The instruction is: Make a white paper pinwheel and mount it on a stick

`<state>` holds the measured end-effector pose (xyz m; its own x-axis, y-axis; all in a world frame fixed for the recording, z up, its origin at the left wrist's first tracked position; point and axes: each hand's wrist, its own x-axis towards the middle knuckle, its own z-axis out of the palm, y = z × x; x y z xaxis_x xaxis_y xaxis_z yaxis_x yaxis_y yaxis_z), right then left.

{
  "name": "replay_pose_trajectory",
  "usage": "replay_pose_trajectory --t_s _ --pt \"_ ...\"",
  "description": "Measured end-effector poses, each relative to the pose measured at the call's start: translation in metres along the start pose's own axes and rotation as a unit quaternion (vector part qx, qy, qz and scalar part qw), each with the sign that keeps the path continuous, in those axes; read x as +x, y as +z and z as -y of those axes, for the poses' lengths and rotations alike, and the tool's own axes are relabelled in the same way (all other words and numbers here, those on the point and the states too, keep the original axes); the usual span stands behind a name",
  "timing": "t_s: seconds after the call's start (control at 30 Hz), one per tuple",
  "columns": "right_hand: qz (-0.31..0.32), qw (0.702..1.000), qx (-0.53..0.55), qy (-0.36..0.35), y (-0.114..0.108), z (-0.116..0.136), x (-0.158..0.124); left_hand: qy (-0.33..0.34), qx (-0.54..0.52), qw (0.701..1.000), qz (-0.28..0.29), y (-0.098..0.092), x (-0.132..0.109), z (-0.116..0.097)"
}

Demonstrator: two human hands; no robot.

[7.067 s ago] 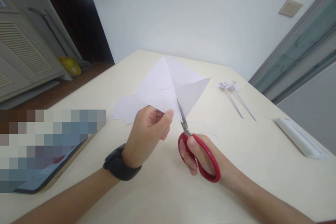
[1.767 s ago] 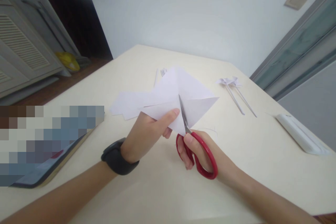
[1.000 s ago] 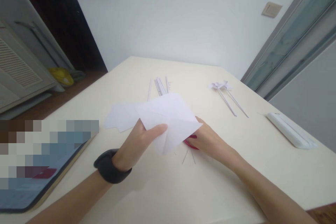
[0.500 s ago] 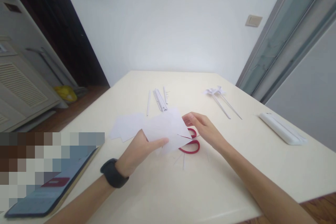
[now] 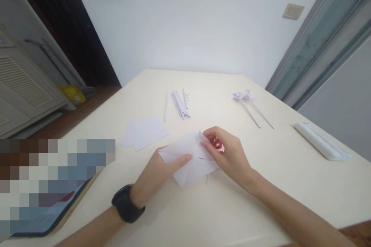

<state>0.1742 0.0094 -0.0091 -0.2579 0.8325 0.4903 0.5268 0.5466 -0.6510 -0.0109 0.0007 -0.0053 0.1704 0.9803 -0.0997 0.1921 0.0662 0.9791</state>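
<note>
A white sheet of paper [image 5: 185, 171] with slits cut into it is held above the table. My left hand [image 5: 162, 168], wearing a black wristband, grips its left side with the thumb on top and the fingers hidden underneath. At the upper right, my right hand [image 5: 227, 148] pinches a corner of the sheet and bends it up and inward. Behind the right fingers, the red handles of scissors [image 5: 218, 144] show in part; the blades are hidden. A thin paper strip [image 5: 207, 180] lies below the sheet.
Paper squares [image 5: 143, 131] lie left of the sheet. Rolled paper sticks [image 5: 180, 105] are farther back. Two paper pinwheels [image 5: 251, 109] on sticks rest at the back right, near a white packet [image 5: 322, 141]. A partly blurred tablet [image 5: 65, 204] stands at the left edge.
My right hand has closed on a corner of the paper and folded it toward the middle. The sheet has turned a little and now covers more of the scissors. The view has shifted slightly.
</note>
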Motion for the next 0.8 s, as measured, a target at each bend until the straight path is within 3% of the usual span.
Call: replay_pose_trajectory --t_s 0.2,0.53,0.8 --pt "-0.021 0.997 -0.032 -0.061 -0.001 0.004 -0.004 0.002 -0.032 0.997 -0.063 0.007 -0.001 0.005" --pt "-0.025 0.999 0.0 -0.044 -0.003 0.003 -0.002 0.001 -0.024 0.999 -0.037 0.008 -0.004 0.005" --pt "-0.005 0.999 0.046 0.009 -0.007 0.002 0.001 0.028 -0.069 0.997 0.033 -0.004 0.001 0.002"
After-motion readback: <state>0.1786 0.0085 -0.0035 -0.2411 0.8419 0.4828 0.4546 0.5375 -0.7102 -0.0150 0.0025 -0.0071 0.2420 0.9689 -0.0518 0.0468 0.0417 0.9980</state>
